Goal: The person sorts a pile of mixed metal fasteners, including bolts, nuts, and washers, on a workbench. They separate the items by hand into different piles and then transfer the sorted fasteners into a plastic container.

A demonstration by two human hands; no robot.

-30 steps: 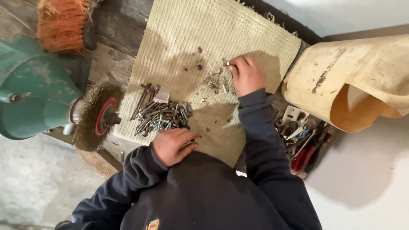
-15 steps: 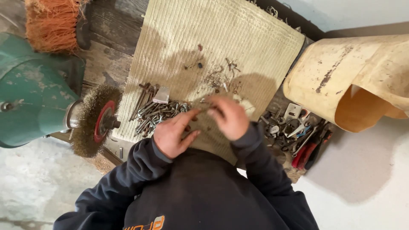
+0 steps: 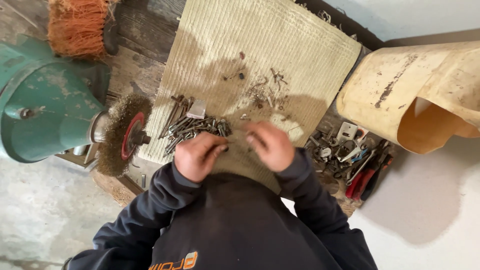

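Rusty screws lay heaped on a woven mat just beyond the left hand, right hand close beside it, both blurred, grips unclear, scattered bits still unsorted.

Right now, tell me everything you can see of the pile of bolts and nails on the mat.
The pile of bolts and nails is a loose heap of dark, rusty-looking metal pieces, long shanks lying flat and crossed at odd angles. It sits on the woven beige mat near its left edge, beside the wire wheel. A small grey metal plate lies on top. The left hand rests at its near edge.
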